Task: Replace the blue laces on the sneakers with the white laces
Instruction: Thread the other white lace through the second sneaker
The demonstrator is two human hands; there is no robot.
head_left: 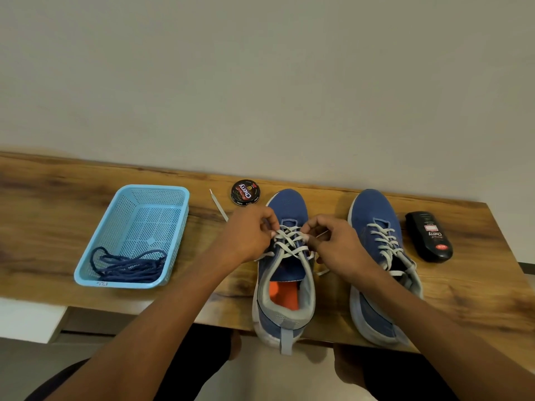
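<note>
Spanning the view from left edge to right, the wooden bench (pixel 58 198) stands against a plain pale wall (pixel 260 68); its left end is cut off by the frame. Below its near edge, the floor and the person's dark-clad legs are only partly visible.

2 blue sneakers stand toes toward the wall, heels overhanging the near edge. The right sneaker (pixel 379 256) carries white laces, its heel partly hidden behind the right forearm. The left sneaker (pixel 285 285) sits mid-bench with the white lace (pixel 289 241) crossed through its eyelets.

The blue basket (pixel 156 195) rests left of centre, holding the blue laces (pixel 127 266) in a loose heap at its near end.

The left hand (pixel 246 235) and right hand (pixel 338 247) meet over the left sneaker's upper eyelets, fingers curled, each pinching the white lace. Exact finger contact is hard to make out. 1 free lace end (pixel 218 205) trails toward the far edge; its run beneath the left hand is hidden.

A black bottle (pixel 430 235) lies near the right end. A round polish tin (pixel 245 193) sits at the far edge.
</note>
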